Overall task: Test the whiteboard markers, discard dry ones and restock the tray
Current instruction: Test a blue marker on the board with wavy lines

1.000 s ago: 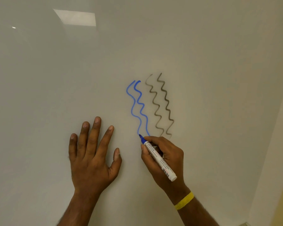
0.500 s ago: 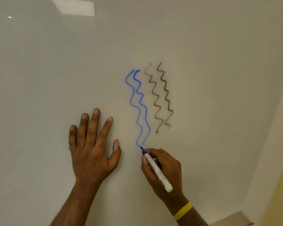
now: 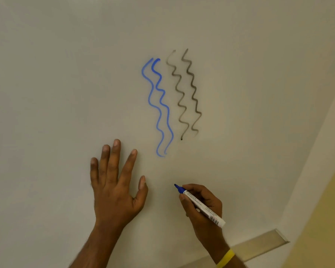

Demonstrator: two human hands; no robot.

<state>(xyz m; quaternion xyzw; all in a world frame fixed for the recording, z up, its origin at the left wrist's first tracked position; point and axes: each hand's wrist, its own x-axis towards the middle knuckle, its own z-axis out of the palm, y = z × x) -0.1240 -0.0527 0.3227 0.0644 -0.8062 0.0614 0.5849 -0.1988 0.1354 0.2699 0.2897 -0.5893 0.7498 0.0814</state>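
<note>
Blue marker (image 3: 200,206), uncapped, sits pinched in the right hand (image 3: 199,219), thumb and fingers curled round its white barrel, tip pointing up-left and seemingly just off the whiteboard (image 3: 66,93). The left hand (image 3: 114,192) lies flat on the board beside it, fingers spread, holding nothing. Above both hands run blue wavy lines (image 3: 160,105), with grey wavy lines (image 3: 186,93) just to their right.

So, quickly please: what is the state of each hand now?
Left hand: open, fingers spread flat on the whiteboard.
Right hand: holding the blue marker, its tip is off the board.
</note>
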